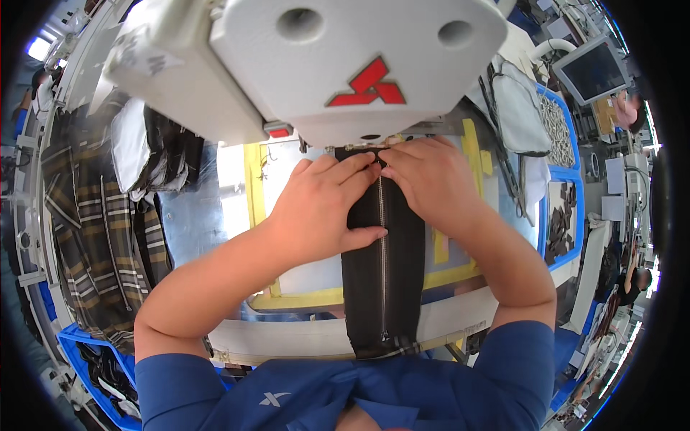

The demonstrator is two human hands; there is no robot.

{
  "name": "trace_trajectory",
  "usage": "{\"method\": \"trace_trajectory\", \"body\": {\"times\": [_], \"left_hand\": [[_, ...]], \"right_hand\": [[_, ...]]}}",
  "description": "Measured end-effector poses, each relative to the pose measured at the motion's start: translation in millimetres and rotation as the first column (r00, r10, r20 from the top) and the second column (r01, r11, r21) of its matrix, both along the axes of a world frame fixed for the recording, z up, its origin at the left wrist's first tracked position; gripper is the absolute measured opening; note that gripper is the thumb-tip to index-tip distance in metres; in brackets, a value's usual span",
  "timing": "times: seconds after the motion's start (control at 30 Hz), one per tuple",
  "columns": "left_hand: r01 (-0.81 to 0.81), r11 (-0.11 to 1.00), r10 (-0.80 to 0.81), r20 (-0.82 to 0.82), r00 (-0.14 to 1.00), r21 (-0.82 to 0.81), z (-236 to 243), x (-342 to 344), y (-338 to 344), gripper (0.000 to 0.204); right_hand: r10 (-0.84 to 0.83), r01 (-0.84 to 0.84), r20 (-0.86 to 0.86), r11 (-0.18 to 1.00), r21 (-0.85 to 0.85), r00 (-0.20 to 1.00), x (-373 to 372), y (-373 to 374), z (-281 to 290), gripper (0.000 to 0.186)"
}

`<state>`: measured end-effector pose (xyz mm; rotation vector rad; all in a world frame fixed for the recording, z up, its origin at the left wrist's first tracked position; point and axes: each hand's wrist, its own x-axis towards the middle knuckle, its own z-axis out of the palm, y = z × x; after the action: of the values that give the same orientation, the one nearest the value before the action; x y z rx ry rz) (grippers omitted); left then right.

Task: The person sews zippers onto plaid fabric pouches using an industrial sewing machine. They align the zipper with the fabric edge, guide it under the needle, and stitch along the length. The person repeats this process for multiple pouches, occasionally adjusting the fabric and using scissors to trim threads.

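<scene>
A long black fabric panel (406, 273) with a metal zipper (383, 287) down its middle lies lengthwise under the sewing machine head (287, 79). My left hand (316, 205) rests flat on its left side, thumb stretched out to the zipper teeth and fingers reaching to the panel's far end. Across from it, my right hand (429, 179) has thumb and forefinger closed at the zipper's far end, beside the left fingertips. The zipper's slider (385, 336) sits at the near end, which hangs over the table edge. Beneath the machine head, the needle area is mostly hidden.
Yellow tape (309, 299) frames the work plate. Plaid garment pieces (100, 251) are piled at left, above a blue bin (83, 337). Dark and white fabric pieces (521, 108) lie at right, beside blue trays (581, 215) of small parts. A monitor (593, 70) stands beyond.
</scene>
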<state>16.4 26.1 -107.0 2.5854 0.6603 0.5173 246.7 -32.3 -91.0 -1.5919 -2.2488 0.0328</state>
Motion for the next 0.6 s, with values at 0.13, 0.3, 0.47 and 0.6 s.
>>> {"method": "trace_trajectory", "body": {"times": [0.13,0.3,0.47,0.6], "left_hand": [[-0.032,0.999,0.030,-0.072,0.997,-0.029,7,-7,11,0.081],[-0.051,0.999,0.050,-0.020,0.999,-0.008,1,-26,22,0.079],[-0.032,0.999,0.033,0.030,0.999,-0.044,-2,-28,25,0.080],[-0.022,0.995,0.024,0.017,1.000,-0.100,0,-28,27,0.081]], "right_hand": [[0.003,-0.002,-0.027,0.998,0.056,1.000,-11,11,-7,0.019],[0.004,-0.004,-0.004,0.998,0.064,1.000,-28,23,-9,0.014],[-0.009,0.008,0.016,0.999,0.050,1.000,-31,22,-10,0.014],[-0.019,0.018,0.021,0.998,0.060,1.000,-31,22,-12,0.015]]}}
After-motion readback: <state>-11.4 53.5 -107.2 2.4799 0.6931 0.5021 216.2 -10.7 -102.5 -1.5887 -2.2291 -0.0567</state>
